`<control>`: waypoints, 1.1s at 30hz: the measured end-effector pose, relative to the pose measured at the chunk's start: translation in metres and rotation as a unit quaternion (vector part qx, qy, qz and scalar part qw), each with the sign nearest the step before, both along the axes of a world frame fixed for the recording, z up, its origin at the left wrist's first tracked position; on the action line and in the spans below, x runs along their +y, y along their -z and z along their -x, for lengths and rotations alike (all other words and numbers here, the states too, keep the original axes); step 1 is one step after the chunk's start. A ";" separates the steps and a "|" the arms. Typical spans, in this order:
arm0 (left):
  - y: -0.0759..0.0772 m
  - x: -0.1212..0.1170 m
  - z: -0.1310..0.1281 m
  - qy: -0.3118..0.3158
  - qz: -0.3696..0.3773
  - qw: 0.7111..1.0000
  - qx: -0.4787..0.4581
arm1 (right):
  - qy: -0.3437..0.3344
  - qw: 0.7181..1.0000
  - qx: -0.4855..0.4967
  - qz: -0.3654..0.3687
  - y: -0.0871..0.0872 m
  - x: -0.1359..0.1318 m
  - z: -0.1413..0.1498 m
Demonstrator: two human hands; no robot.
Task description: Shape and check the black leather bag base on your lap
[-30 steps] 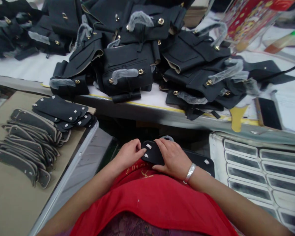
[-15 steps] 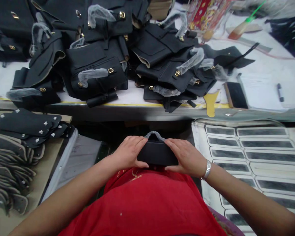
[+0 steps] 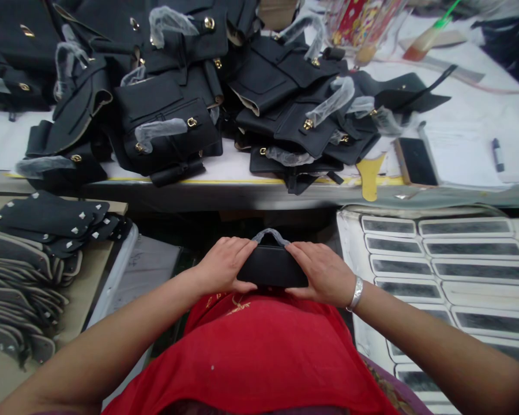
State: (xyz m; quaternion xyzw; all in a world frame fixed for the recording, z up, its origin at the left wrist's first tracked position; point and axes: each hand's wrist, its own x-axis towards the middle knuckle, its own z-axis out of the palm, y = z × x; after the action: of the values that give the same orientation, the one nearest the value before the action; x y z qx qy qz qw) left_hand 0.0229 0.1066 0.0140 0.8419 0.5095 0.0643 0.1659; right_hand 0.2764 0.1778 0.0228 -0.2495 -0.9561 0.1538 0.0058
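Observation:
A small black leather bag (image 3: 271, 268) with a foam-wrapped handle sits against my red shirt, held from both sides. My left hand (image 3: 222, 266) grips its left end with fingers curled over the top edge. My right hand (image 3: 324, 272), a silver bangle on the wrist, grips the right end the same way. The bag's underside is hidden by my hands and shirt.
A heap of black bags (image 3: 173, 104) with gold clasps covers the white table (image 3: 242, 167) ahead. Stacked black leather panels (image 3: 47, 219) lie on a board at the left. At the right lie rows of dark strips (image 3: 436, 253), a phone (image 3: 415, 161) and a pen (image 3: 497, 154).
One second ago my hands pressed a flat black panel with white tabs onto the bag. Now both hands clasp the bag by its ends, and my view has shifted right.

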 end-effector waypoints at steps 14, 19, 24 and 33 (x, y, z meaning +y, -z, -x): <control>-0.002 0.004 0.001 -0.001 0.009 1.000 0.006 | -0.008 1.000 -0.021 -0.002 -0.003 0.002 0.005; 0.001 0.000 0.002 -0.002 -0.009 1.000 0.008 | -0.021 1.000 -0.022 -0.007 -0.002 0.001 0.002; 0.005 -0.004 0.003 -0.001 -0.025 1.000 0.001 | 0.018 0.998 -0.054 -0.024 -0.003 -0.003 0.004; 0.004 -0.005 0.006 -0.062 0.015 0.994 -0.090 | 0.056 0.996 -0.050 -0.045 -0.005 -0.008 0.008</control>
State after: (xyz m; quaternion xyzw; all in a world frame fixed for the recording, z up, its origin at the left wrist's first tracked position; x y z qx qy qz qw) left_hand 0.0168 0.1021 0.0104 0.7966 0.5448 0.1424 0.2199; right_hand 0.2680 0.1701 0.0273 -0.3095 -0.9457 0.0972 -0.0226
